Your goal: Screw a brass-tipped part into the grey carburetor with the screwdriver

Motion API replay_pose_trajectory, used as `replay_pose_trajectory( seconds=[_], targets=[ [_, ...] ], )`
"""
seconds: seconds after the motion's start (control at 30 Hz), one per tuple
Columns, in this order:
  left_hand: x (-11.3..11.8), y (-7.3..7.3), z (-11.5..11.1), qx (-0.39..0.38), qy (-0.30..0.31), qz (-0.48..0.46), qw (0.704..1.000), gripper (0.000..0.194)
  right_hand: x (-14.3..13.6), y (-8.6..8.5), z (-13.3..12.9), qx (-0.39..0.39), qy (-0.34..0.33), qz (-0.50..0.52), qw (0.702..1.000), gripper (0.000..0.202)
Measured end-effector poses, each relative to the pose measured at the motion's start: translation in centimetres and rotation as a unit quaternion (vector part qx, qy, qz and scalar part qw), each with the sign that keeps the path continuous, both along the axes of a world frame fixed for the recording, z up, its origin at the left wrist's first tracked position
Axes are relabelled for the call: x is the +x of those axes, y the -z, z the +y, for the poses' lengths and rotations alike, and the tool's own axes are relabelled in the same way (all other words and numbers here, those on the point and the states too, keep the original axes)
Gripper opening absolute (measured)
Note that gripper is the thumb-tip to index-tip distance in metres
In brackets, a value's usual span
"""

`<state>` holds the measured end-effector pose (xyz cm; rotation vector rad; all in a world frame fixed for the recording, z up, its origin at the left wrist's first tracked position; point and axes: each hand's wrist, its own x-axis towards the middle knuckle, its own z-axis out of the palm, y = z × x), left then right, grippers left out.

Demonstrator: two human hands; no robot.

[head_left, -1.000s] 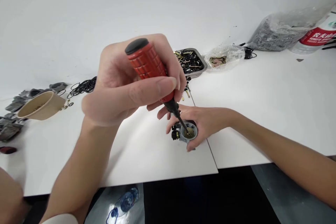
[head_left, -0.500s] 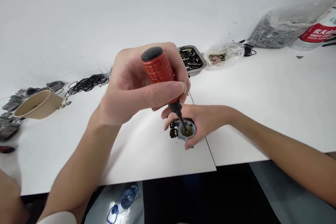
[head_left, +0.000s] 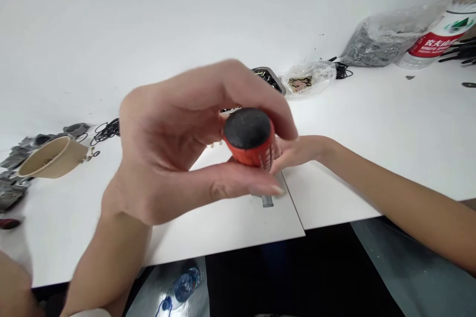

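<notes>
White table (head_left: pixel 349 173), one: lay beneath the work.
Left hand (head_left: pixel 159 153), one: pinched a red-handled tool (head_left: pixel 247 133) between thumb and fingers.
Right hand (head_left: pixel 297 151), one: fingers mostly hidden; grip could not be told.
Grey metal part (head_left: pixel 267 201), one: sat below the left thumb, mostly covered; good work seemingly wanted the tool kept aligned.

The left hand (head_left: pixel 174 146) curls, thumb (head_left: pixel 226 182) opposite bent fingers (head_left: pixel 260 96); the right hand (head_left: pixel 295 152), partly hidden, ends an outstretched forearm (head_left: pixel 386 190).
</notes>
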<state>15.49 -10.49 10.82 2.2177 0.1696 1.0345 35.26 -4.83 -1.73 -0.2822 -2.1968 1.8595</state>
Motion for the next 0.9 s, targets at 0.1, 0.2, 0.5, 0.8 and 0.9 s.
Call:
replay_pose_trajectory(
  seconds=[0.1,0.2,0.5,0.8,0.9],
  targets=[
    [-0.3,-0.4,0.3,0.0,0.036,0.018,0.999,0.071,-0.6,0.1,-0.5,-0.007,0.02,-0.033,0.999,0.052],
    [0.8,-1.6,-0.5,0.014,0.022,0.033,0.999,0.065,-0.8,0.1,-0.8,0.005,0.049,-0.034,0.998,0.046],
    [1.1,-0.4,-0.6,0.082,0.003,-0.042,0.996,0.054,-0.8,-0.2,-0.6,0.01,0.038,-0.044,0.998,0.044],
    [0.9,-1.3,-1.4,0.004,-0.062,0.032,0.998,0.058,-0.8,-0.4,-0.7,0.016,0.036,-0.063,0.997,0.042],
    [0.4,-0.9,-1.3,0.06,0.013,-0.047,0.997,0.053,-0.7,-0.4,-0.7,0.01,0.036,-0.078,0.996,0.042]
  ],
)
